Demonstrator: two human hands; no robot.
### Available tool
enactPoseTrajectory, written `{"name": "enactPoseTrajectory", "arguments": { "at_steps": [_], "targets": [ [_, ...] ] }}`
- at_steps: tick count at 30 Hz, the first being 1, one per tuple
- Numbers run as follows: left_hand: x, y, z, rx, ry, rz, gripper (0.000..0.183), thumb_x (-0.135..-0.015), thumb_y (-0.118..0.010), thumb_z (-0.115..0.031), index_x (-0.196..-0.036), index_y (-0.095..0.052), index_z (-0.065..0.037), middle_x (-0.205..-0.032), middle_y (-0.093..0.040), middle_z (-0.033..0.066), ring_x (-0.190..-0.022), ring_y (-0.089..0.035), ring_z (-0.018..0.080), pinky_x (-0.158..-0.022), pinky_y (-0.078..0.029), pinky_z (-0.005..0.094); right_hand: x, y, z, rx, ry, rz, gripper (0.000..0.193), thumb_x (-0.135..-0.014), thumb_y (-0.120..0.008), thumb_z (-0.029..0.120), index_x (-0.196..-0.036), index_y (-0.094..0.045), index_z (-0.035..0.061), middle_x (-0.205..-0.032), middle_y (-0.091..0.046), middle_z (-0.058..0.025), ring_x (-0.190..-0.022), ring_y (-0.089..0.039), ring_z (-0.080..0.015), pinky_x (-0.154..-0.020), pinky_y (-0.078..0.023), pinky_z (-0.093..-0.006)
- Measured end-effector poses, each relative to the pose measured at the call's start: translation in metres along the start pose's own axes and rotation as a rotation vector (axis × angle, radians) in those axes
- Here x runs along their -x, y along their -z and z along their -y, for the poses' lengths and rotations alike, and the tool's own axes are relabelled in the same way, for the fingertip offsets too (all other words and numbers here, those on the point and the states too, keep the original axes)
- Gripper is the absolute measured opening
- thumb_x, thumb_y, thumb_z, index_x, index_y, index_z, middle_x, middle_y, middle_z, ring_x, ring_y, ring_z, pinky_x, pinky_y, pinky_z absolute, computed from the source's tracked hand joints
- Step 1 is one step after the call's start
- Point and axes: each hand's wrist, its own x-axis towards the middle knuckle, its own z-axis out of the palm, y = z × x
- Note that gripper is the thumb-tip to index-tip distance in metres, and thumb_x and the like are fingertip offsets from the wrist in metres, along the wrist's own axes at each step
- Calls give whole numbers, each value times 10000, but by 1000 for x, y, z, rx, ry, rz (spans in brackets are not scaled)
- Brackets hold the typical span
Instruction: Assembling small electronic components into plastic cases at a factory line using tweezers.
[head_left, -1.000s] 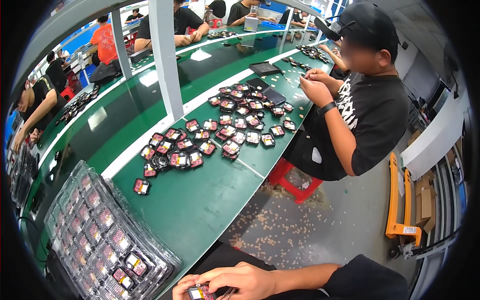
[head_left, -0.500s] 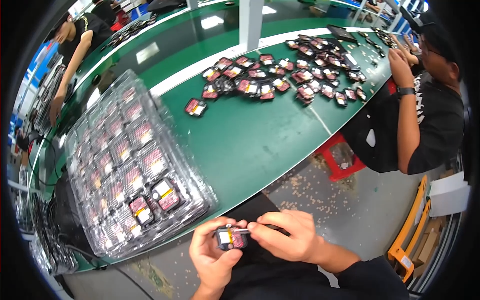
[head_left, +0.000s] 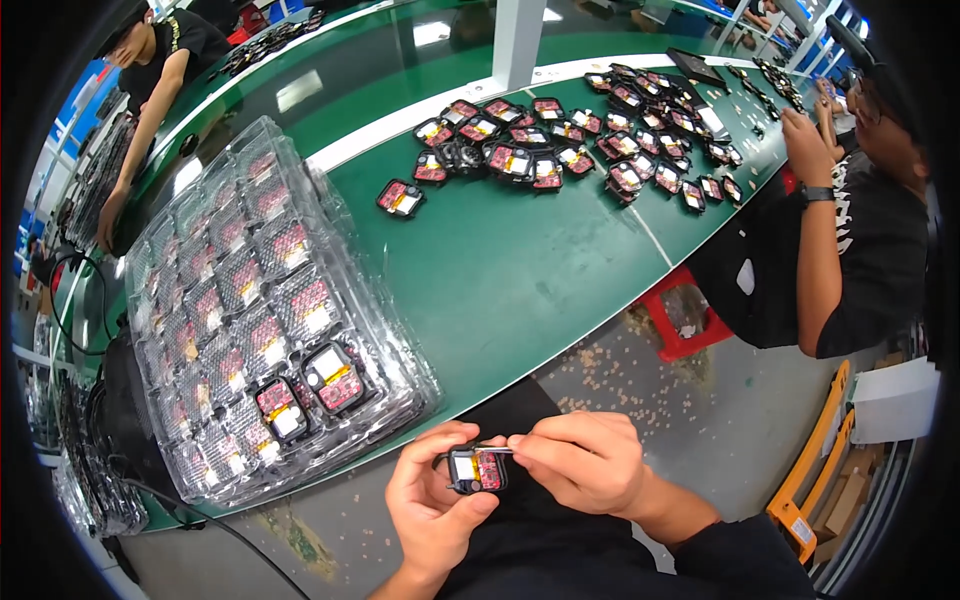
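Observation:
In my left hand (head_left: 428, 510), closed around its sides, is a small black device housing (head_left: 490, 472). Its open back shows a red circuit board, a white block and yellow tape. My right hand (head_left: 592, 465) pinches slim metal tweezers (head_left: 497, 450), whose tip reaches the housing's upper edge. What the tip touches is too small to make out. Up and to the left lies a stack of clear plastic trays (head_left: 395, 385) with similar housings under the clear plastic. Two housings, one smaller (head_left: 284, 420) and one larger (head_left: 333, 378), sit uncovered in its near corner.
Many loose housings (head_left: 510, 160) are heaped on the green bench (head_left: 480, 290). A co-worker (head_left: 840, 250) sits at the right, another person (head_left: 165, 75) reaches in at far left. A red stool (head_left: 680, 320) and a yellow frame (head_left: 815, 465) stand on the floor at right.
The housing in my left hand has shifted slightly right and turned a little. My right hand and the tweezers' tip have moved slightly up along its top edge. The view has shifted slightly.

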Motion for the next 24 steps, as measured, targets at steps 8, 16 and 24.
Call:
{"name": "enactPoseTrajectory", "arguments": {
  "at_steps": [8, 16, 24],
  "targets": [
    [1, 4, 3, -132, -31, -28, 624, -795, -907, -109, -1312, -581, 21, -1339, -573, 195, -1286, -568, 281, -1078, -488, 403, -2, -1, 0, -19, -49, 25, 272, -725, -850, 33, -978, -752, 52, -852, -681, -38, -611, -650, -175, -516, -512, -286],
    [4, 1, 4, -37, 21, -30, 599, -821, -878, -73, -1325, -571, 34, -1354, -564, 196, -1287, -581, 286, -1098, -502, 437, 7, -3, -3, 63, 23, 36, 259, -715, -850, 29, -956, -760, 54, -837, -673, -27, -579, -619, -148, -495, -486, -281],
    [5, -1, 5, 56, 54, -79, 554, -832, -870, -55, -1294, -578, 35, -1395, -556, 221, -1280, -604, 300, -1105, -508, 450, 9, -14, 0, 10, -29, -3, 261, -724, -830, 13, -977, -767, 31, -827, -668, -46, -589, -644, -158, -496, -506, -277]
  ]
}}
